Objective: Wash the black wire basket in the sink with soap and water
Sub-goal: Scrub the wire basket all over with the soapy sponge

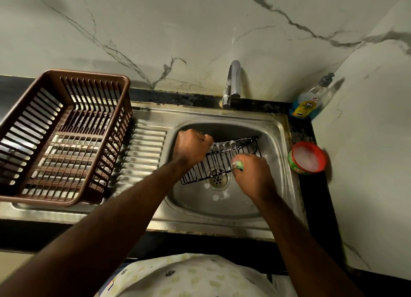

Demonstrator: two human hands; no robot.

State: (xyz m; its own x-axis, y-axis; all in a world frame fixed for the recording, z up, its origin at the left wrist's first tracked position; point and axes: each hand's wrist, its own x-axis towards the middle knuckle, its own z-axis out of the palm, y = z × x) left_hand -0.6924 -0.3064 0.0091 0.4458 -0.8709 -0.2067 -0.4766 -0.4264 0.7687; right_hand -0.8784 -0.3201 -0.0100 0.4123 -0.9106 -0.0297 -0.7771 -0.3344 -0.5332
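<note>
- Here, the left hand (192,146) has its fingers clenched around the soapy black wire basket (220,161), tilted inside the steel sink (275,163).
- The right hand (251,174) has its fingers pinching a green scrubber (238,165) against the basket's wires.

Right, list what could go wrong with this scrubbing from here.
1. The soapy black wire basket is held by the left hand at one end only; that grip might slip and drop it into the sink.
2. The right hand scrubs with a green scrubber beside the open soap tub on the edge; an elbow could knock it.
</note>
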